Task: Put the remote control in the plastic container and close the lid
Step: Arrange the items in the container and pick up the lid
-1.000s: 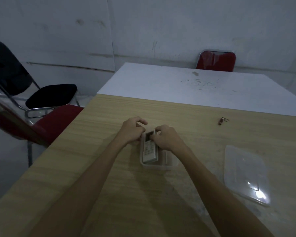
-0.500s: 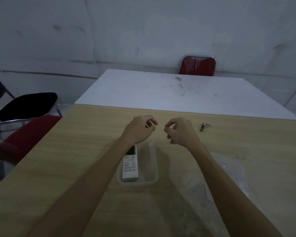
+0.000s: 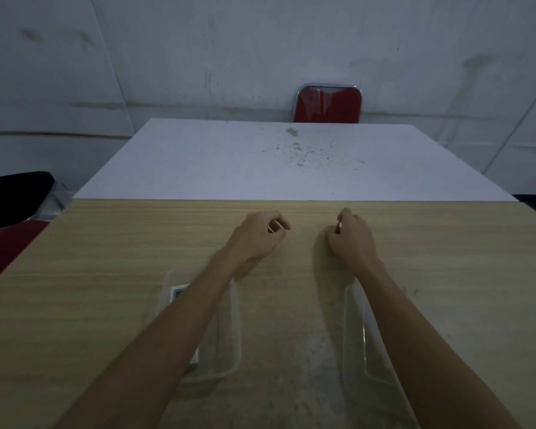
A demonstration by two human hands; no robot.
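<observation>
The clear plastic container [image 3: 229,342] stands on the wooden table [image 3: 106,274], partly under my left forearm. The white remote control [image 3: 178,294] lies inside it along its left side, and only its top end shows. The clear lid [image 3: 355,335] lies flat on the table to the right, partly under my right forearm. My left hand [image 3: 259,235] hovers beyond the container with its fingers curled and nothing in it. My right hand [image 3: 351,239] is further right, its fingers closed around a small red object [image 3: 338,228].
A white table [image 3: 260,162] abuts the wooden one at the far side, with a red chair [image 3: 328,103] behind it. A black chair seat [image 3: 10,196] and a red seat [image 3: 0,252] stand at the left edge.
Both hands let go of the remote, left it in the container and moved forward past it. My right hand reached the small red object and closed on it.
</observation>
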